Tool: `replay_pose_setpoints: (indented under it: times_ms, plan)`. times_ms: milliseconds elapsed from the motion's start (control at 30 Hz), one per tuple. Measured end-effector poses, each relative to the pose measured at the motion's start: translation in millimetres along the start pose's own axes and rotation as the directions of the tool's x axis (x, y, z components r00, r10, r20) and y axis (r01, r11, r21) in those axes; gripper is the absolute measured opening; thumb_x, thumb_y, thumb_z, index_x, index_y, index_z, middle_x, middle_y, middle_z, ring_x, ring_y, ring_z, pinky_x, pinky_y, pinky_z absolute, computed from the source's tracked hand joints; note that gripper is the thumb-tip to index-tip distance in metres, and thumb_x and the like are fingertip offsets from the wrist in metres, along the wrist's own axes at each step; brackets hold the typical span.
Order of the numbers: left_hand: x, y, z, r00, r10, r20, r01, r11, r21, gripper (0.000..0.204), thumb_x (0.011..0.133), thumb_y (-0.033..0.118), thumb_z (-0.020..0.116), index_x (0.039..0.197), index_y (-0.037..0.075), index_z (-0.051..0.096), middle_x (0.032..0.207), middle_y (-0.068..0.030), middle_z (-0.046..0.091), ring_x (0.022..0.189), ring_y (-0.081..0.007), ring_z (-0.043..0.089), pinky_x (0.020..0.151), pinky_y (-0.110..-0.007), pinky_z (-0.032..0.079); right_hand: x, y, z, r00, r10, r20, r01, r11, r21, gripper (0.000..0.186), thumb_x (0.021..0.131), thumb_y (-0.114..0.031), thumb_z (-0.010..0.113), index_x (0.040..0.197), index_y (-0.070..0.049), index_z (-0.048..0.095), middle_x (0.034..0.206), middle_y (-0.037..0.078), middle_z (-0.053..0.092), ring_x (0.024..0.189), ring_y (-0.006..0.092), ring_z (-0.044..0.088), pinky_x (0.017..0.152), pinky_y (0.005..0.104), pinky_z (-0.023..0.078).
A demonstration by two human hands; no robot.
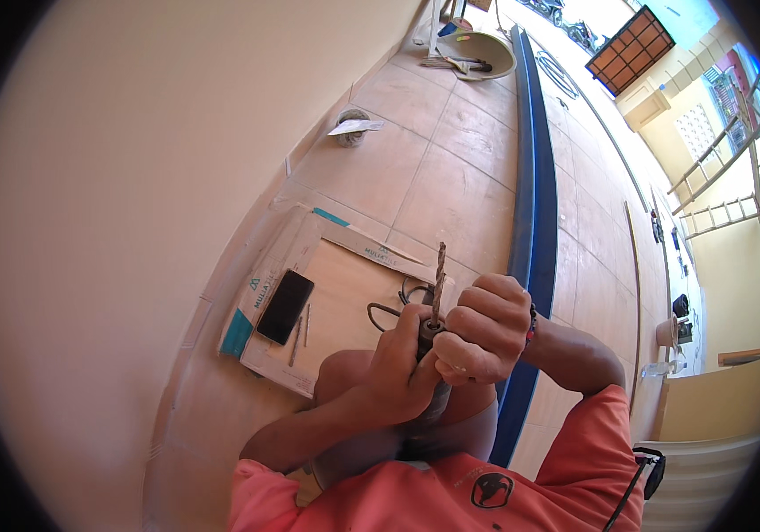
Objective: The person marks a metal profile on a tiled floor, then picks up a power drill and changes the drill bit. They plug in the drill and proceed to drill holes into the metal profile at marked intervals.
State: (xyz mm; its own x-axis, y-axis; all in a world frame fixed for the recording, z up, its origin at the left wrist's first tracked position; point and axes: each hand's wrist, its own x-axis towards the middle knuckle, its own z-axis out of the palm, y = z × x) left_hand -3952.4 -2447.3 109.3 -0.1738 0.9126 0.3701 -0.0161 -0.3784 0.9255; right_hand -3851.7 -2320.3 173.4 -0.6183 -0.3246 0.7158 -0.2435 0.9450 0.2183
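Gripping the dark cylindrical drill chuck [431, 333], the left hand [395, 362] wraps it with thumb and fingers. The right hand [486, 326] is curled closed against the chuck's right side; whether a key is inside the fist cannot be told. The hands are together at the chuck, above the person's lap. A long, brownish, fluted metal drill bit [439, 282] stands in the chuck, tip free and pointing away from the person.

Status, as judged: bit adjustment appears to be in progress. Done: the bit is seated in the chuck. Outstanding: tightening or release; the pictures do not show which.

Ahead and left lies a shallow tan cardboard carton with teal corners [344, 282]. Contents: one black rectangular phone [285, 307] along the left edge, near the lower-left corner, and two thin metal rods [297, 337], possibly spare bits, just beside it. A black looped cable [381, 310] lies at the carton's right edge.

Right of the carton runs a long dark-blue beam [532, 177]. Near the beam's far end, a round, pale, wide basin [497, 55] holds brush-like tools [470, 66]. By the wall, white paper [356, 128] covers a round grey object [352, 141]; any contents are hidden.
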Motion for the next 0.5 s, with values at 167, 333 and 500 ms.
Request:
replay_pose_setpoints:
  times_ms: [167, 333, 500]
  plan:
    - [6, 2, 1, 0.998, -0.042, -0.055, 0.042, 0.999, 0.007, 0.03, 0.093, 0.017, 0.055, 0.111, -0.003, 0.043, 0.077, -0.0164, 0.061, 0.069, -0.0294, 0.064, 0.061, -0.037, 0.048, -1, 5, 5, 0.998, 0.066, -0.016, -0.066, 0.997, 0.038, 0.014, 0.071, -0.011, 0.059, 0.082, -0.005, 0.054, 0.057, -0.002, 0.036, 0.044, 0.01, 0.034, 0.04, 0.0277, 0.021]
    - [12, -3, 1, 0.994, -0.046, -0.104, 0.046, 0.999, -0.003, 0.028, 0.095, 0.018, 0.054, 0.111, -0.003, 0.044, 0.077, -0.0144, 0.061, 0.069, -0.0237, 0.063, 0.062, -0.035, 0.047, -4, 8, 10, 0.989, 0.147, 0.015, -0.148, 0.987, 0.063, 0.018, 0.061, -0.011, 0.058, 0.078, -0.004, 0.055, 0.056, -0.002, 0.036, 0.043, 0.0117, 0.034, 0.041, 0.0292, 0.023]
    - [13, -11, -4, 0.988, -0.141, -0.07, 0.141, 0.99, -0.014, 0.028, 0.095, 0.019, 0.054, 0.111, -0.003, 0.045, 0.078, -0.014, 0.06, 0.071, -0.0184, 0.061, 0.064, -0.034, 0.047, -12, 10, 20, 0.973, 0.231, -0.003, -0.23, 0.97, 0.076, 0.026, 0.053, -0.011, 0.056, 0.078, -0.004, 0.057, 0.055, -0.001, 0.037, 0.043, 0.0135, 0.036, 0.042, 0.0303, 0.025]
